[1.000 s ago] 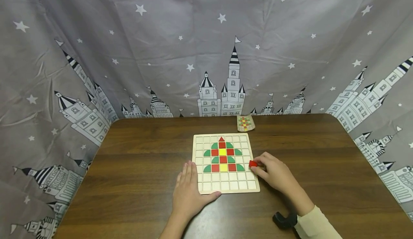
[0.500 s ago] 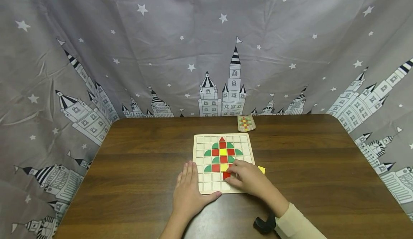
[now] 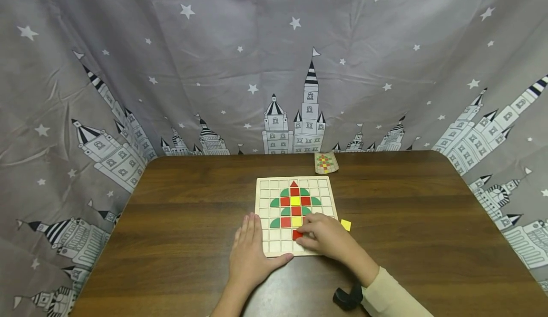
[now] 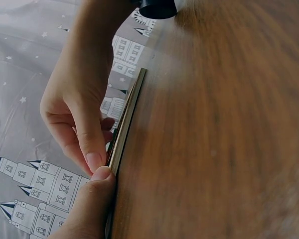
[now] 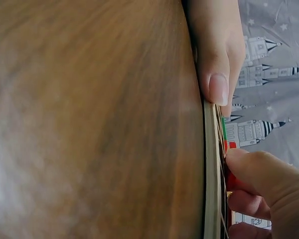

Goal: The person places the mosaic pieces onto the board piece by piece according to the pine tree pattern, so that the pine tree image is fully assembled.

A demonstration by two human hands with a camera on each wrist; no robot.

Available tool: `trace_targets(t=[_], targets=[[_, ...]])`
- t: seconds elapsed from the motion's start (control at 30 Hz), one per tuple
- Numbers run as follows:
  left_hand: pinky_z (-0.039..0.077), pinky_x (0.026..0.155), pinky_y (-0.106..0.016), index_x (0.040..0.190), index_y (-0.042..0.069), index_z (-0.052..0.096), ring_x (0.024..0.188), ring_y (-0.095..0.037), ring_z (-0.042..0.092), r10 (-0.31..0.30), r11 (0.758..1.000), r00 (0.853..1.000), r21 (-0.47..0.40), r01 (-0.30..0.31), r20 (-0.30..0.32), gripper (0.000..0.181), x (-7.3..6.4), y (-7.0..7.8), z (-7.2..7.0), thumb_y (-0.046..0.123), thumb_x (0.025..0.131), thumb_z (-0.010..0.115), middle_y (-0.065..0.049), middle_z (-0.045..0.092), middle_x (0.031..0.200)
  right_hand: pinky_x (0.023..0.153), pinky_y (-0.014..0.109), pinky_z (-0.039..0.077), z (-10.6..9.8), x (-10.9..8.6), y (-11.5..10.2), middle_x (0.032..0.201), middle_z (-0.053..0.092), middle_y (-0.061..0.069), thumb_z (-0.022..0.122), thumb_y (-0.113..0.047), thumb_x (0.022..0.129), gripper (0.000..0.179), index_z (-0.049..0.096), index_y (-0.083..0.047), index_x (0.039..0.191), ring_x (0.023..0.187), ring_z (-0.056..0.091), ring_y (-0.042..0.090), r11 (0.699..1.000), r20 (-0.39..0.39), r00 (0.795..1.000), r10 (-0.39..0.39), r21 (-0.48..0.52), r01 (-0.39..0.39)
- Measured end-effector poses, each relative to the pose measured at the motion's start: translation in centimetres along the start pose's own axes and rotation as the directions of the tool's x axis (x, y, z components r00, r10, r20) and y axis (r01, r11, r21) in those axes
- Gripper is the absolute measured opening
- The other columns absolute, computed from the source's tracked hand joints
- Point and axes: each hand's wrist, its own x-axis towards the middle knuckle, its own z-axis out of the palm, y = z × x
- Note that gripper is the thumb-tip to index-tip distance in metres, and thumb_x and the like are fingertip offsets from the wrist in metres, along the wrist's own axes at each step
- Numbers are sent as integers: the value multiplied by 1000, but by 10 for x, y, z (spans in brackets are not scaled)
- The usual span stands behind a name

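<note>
A pale wooden grid board (image 3: pixel 275 247) lies on the table, bearing red, yellow and green pieces in a tree-like pattern. My right hand (image 3: pixel 328 237) pinches a red square tile (image 3: pixel 297 235) between thumb and fingers, over the grid row just below the lower yellow square (image 3: pixel 297 221). That hand covers the board's right side. My left hand (image 3: pixel 249 257) rests along the board's left edge with fingers straight and its thumb at the front edge. In the right wrist view, the red tile (image 5: pixel 232 145) shows by the right thumb, with the board (image 5: pixel 212 164) seen edge-on.
A loose yellow square tile (image 3: pixel 346 225) lies on the brown wooden table (image 3: pixel 192 222) just right of the board. Behind the board is a small card (image 3: pixel 326 163) printed with a similar pattern. A grey castle-print curtain (image 3: pixel 205 93) hangs at the table's back edge.
My right hand has carried the red tile left from the board's right edge to the row below the lower yellow square. The loose yellow tile has come into view. My left hand stays put.
</note>
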Motion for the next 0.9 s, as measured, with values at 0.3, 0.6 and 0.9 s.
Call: trace_targets(t=[0.3,0.6,0.9], targets=[[26,122,-50,156,0,25,154,-30,20,-2,1000,1000,-7,2,-5,135,0,0,0,93,62,57,-16,24,164,61,17,41,1,1,2,82,62,-10,76,-35,86,24,81,-18,103,72,48,4,998,-24,999,-40,-42,39],[26,122,-50,156,0,26,154,-30,20,-2,1000,1000,-7,2,-8,135,0,0,0,93,62,57,-16,24,164,59,17,40,4,1,4,80,62,-11,80,-32,83,22,81,-17,98,71,49,3,999,-58,997,-40,-27,38],[27,122,-50,155,0,26,153,-31,21,3,1000,1000,-2,-3,-15,135,0,-1,1,93,62,57,-16,25,164,62,17,43,7,1,5,80,63,-13,80,-32,83,19,82,-18,96,72,51,2,997,-50,998,35,77,-31]])
